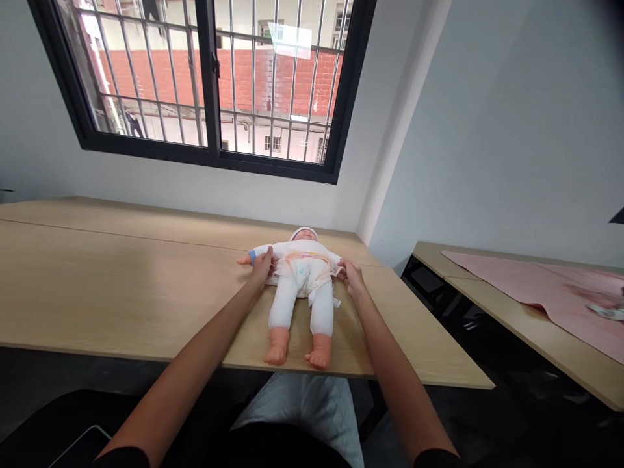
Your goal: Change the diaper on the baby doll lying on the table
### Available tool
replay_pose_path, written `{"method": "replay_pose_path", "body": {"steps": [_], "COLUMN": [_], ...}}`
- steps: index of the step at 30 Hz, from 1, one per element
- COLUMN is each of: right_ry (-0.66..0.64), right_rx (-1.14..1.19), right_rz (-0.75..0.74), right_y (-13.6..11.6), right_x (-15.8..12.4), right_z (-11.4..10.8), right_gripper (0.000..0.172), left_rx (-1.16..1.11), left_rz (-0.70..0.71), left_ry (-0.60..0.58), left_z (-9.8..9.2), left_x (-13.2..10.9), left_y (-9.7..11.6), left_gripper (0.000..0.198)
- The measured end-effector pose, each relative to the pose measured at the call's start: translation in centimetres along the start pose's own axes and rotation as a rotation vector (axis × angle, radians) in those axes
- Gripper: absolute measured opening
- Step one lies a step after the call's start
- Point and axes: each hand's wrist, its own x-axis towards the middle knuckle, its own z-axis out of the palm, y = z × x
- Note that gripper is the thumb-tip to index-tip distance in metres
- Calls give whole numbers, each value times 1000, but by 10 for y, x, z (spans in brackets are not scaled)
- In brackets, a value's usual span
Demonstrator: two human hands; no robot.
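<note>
A baby doll lies on its back on the wooden table, its head towards the window and its bare feet at the near edge. It has a white cap, white clothing and a blue cuff on the arm at the left. Around its hips is a white diaper with coloured print and ruffled edges. My left hand is closed at the diaper's left edge, thumb up beside the doll's waist. On the opposite side, my right hand pinches the diaper's right edge. Some fingertips of both hands are hidden by the fabric.
The light wooden table runs along the wall under a barred window. To the right, across a dark gap, another table carries a pink cloth. My legs are under the near edge.
</note>
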Motion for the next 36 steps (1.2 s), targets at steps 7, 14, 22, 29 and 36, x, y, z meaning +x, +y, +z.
{"method": "replay_pose_path", "body": {"steps": [7,14,22,29,36], "right_ry": [30,-504,-532,-575,-641], "right_rx": [-10,-187,-218,-213,-173], "right_rz": [-178,-416,-365,-254,-220], "right_y": [-25,-24,-12,-9,7], "right_x": [-10,-35,-23,-25,-19], "right_z": [7,31,29,27,26], "right_gripper": [24,42,52,69,80], "left_rx": [193,420,493,491,436], "left_rz": [439,456,399,380,420], "left_ry": [-29,-561,-615,-542,-441], "left_z": [20,23,16,18,19], "left_x": [-28,-32,-25,-2,-4], "left_y": [41,43,35,5,-12], "left_gripper": [34,54,60,58,61]}}
